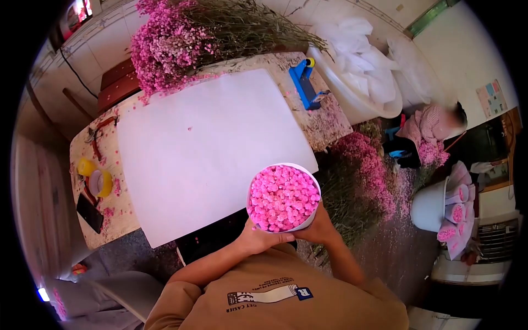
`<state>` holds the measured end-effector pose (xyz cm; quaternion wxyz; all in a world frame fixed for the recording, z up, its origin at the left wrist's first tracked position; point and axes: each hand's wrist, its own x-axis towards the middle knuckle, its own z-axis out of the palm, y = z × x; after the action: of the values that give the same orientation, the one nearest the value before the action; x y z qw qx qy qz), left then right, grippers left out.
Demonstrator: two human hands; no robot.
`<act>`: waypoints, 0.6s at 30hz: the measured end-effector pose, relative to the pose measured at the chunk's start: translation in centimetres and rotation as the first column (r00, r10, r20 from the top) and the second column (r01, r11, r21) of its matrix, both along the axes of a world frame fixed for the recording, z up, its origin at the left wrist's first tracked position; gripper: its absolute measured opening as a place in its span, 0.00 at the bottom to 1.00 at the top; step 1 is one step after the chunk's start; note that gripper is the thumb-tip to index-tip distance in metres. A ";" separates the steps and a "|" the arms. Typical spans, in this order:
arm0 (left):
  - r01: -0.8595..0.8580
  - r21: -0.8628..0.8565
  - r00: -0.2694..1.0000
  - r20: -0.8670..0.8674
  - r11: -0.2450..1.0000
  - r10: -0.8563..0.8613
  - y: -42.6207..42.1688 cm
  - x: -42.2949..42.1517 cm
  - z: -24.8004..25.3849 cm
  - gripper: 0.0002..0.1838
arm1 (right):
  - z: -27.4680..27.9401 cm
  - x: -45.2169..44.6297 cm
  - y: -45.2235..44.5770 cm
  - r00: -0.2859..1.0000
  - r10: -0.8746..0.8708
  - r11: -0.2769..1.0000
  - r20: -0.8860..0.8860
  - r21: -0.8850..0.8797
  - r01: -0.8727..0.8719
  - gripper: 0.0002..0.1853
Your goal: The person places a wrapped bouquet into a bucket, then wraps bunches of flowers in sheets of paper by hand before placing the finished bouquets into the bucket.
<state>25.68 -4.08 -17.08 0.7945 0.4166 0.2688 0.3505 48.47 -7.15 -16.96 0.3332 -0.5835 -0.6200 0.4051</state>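
A round bouquet of small pink blossoms [283, 198], wrapped in white paper, stands in front of my chest with its flower side facing up. My left hand [263, 238] is closed round the near left side of the wrap. On the near right side, my right hand [320, 224] grips the same bouquet, its fingers partly hidden behind the paper. The bouquet overlaps the near right corner of a large white paper sheet [209, 148] that lies flat on the table. One small pink petal [190, 128] rests on this sheet.
Pink flower stems [236, 33] are heaped at the table's far edge. A blue tape dispenser [303, 85], pliers [98, 137], yellow tape rolls [100, 182] and a phone [89, 213] lie around the sheet. Rightward are floor stems [352, 192], a bucket of wrapped bouquets [429, 204] and a seated person [426, 126].
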 end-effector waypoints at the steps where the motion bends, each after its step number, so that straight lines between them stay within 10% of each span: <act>1: 0.001 -0.011 1.000 -0.007 1.000 -0.001 -0.2 -0.1 -0.1 0.50 | 0.1 0.1 0.0 0.998 0.052 0.999 0.032 -0.002 -0.052 0.70; 7: -0.030 0.285 0.979 -0.185 0.958 0.085 1.7 -1.2 -0.8 0.56 | 2.3 -2.0 3.5 0.998 0.049 0.997 0.028 0.061 -0.050 0.64; 13: -0.311 0.142 0.918 0.301 0.940 0.258 2.1 0.2 -3.9 0.51 | 9.4 -6.5 12.6 0.878 0.450 0.893 -0.164 0.057 -0.447 0.42; 16: -0.461 0.097 0.843 0.358 0.882 0.401 2.8 -1.3 -1.3 0.50 | 12.5 -11.0 15.9 0.895 0.440 0.890 -0.069 0.163 -0.425 0.43; 18: -0.645 0.080 0.731 0.353 0.760 0.584 3.3 -3.4 1.6 0.47 | 13.4 -15.4 17.4 0.764 0.548 0.832 -0.340 0.320 -0.454 0.55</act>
<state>22.28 -0.82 -15.46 0.6190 0.3206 0.2292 0.6794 33.11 10.22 -3.53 0.3987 -0.2546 -0.7082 0.5241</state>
